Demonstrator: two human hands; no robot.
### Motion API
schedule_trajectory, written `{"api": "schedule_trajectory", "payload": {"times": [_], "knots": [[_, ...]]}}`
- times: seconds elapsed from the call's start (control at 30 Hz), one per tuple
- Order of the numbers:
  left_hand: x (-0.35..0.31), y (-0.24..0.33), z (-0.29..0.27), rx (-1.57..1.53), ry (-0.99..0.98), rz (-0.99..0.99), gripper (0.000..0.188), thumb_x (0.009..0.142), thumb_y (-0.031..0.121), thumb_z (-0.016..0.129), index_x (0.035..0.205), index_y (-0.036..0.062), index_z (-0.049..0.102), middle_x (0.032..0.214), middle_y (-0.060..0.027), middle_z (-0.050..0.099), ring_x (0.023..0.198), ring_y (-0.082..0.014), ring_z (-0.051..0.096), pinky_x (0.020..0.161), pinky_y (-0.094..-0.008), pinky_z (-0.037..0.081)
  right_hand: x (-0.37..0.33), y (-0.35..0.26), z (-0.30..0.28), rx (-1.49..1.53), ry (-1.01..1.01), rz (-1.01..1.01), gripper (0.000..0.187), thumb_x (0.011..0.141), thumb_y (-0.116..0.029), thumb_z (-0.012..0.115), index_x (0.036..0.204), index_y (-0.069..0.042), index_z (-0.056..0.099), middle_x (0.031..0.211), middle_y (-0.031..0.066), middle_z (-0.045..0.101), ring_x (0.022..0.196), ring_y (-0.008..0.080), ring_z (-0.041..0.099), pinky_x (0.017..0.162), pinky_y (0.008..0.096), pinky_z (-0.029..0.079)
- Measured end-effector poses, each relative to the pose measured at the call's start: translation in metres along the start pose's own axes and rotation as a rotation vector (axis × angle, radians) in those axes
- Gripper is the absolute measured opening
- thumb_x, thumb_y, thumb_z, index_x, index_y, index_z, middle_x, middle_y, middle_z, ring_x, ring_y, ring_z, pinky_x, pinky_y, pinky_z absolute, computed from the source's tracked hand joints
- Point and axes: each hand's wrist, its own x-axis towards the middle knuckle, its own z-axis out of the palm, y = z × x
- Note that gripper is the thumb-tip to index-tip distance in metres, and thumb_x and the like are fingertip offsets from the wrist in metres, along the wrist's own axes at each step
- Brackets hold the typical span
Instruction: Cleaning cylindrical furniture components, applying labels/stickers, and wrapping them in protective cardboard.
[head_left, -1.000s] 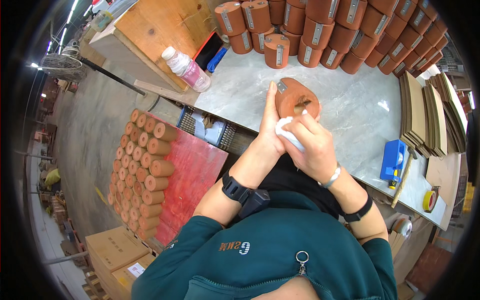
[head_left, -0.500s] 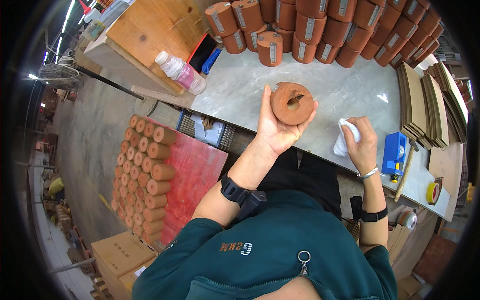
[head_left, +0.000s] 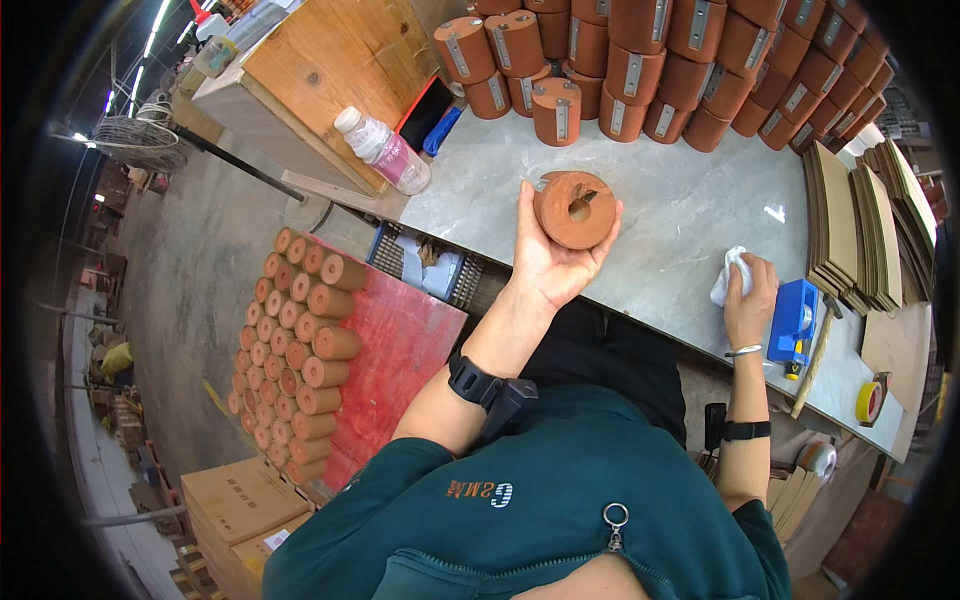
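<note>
My left hand (head_left: 544,268) is wrapped round a reddish-brown cylinder (head_left: 592,228) with a hole through its middle, held up over the table's near edge. Its round end faces me, and a bit of a metal strip shows at its upper left side. Farther right, my right hand (head_left: 752,308) pinches a crumpled white cloth (head_left: 728,282) low over the tabletop. Whether the cloth rests on the surface I cannot tell. Just right of that hand is a blue tape dispenser (head_left: 790,318).
Stacked cylinders with metal strips (head_left: 630,75) line the grey table's (head_left: 500,165) far side. Cardboard sheets (head_left: 840,225), a hammer (head_left: 815,358) and yellow tape (head_left: 869,402) lie right. A plastic bottle (head_left: 392,160) stands left. Several plain cylinders (head_left: 318,372) sit on a red board (head_left: 400,345).
My right hand has moved right with the cloth, away from the cylinder and closer to the tape dispenser. The left hand still holds the cylinder in nearly the same place. The view has shifted slightly.
</note>
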Motion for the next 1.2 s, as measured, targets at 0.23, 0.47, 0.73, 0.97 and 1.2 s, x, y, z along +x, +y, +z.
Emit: {"api": "schedule_trajectory", "payload": {"times": [0.23, 0.47, 0.73, 0.97, 1.2], "knots": [[0.002, -0.001, -0.002, 0.180, 0.123, 0.005, 0.073, 0.090, 0.070, 0.051, 0.136, 0.0132, 0.049, 0.132, -0.0092, 0.054, 0.123, -0.0286, 0.051, 0.102, -0.0441, 0.046, 0.001, -0.018, -0.013, -0.371, -0.041, 0.001, 0.058, 0.080, -0.019, 0.074, 0.134, -0.007, 0.055, 0.127, 0.0149, 0.059, 0.118, 0.0368, 0.054, 0.099, 0.0428, 0.043], [0.003, -0.021, 0.004, 0.149, -0.024, 0.060, 0.071, 0.092, 0.064, 0.053, 0.138, 0.0109, 0.047, 0.137, -0.0090, 0.052, 0.125, -0.0252, 0.050, 0.105, -0.0420, 0.044, 0.011, -0.117, -0.014, 0.393, -0.209, -0.105, 0.091, 0.070, -0.018, 0.086, 0.145, 0.001, 0.038, 0.139, 0.0197, 0.050, 0.129, 0.0359, 0.048, 0.107, 0.0439, 0.039], [-0.019, -0.032, 0.007, 0.268, -0.266, -0.036, 0.076, 0.090, 0.062, 0.057, 0.142, 0.0079, 0.041, 0.141, -0.0103, 0.048, 0.129, -0.0256, 0.048, 0.112, -0.0431, 0.039, 0.030, -0.171, 0.000, 0.621, -0.208, -0.190, 0.105, 0.064, -0.021, 0.091, 0.147, 0.001, 0.031, 0.137, 0.0211, 0.051, 0.126, 0.0353, 0.051, 0.106, 0.0429, 0.042], [-0.031, -0.022, 0.016, 0.352, -0.336, -0.010, 0.077, 0.089, 0.060, 0.063, 0.145, 0.0126, 0.037, 0.140, -0.0088, 0.048, 0.131, -0.0253, 0.046, 0.111, -0.0472, 0.038, 0.050, -0.188, -0.008, 0.731, -0.140, -0.191, 0.081, 0.065, -0.020, 0.089, 0.131, 0.001, 0.046, 0.119, 0.0162, 0.062, 0.111, 0.0276, 0.063, 0.096, 0.0373, 0.049], [-0.040, 0.011, 0.002, 0.585, -0.401, -0.017, 0.077, 0.090, 0.053, 0.065, 0.148, 0.0131, 0.034, 0.143, -0.0126, 0.046, 0.133, -0.0293, 0.045, 0.112, -0.0504, 0.039, 0.064, -0.196, -0.026, 0.854, -0.284, -0.236, 0.071, 0.069, -0.026, 0.086, 0.125, 0.002, 0.053, 0.114, 0.0143, 0.066, 0.106, 0.0233, 0.065, 0.094, 0.0350, 0.050]]}}
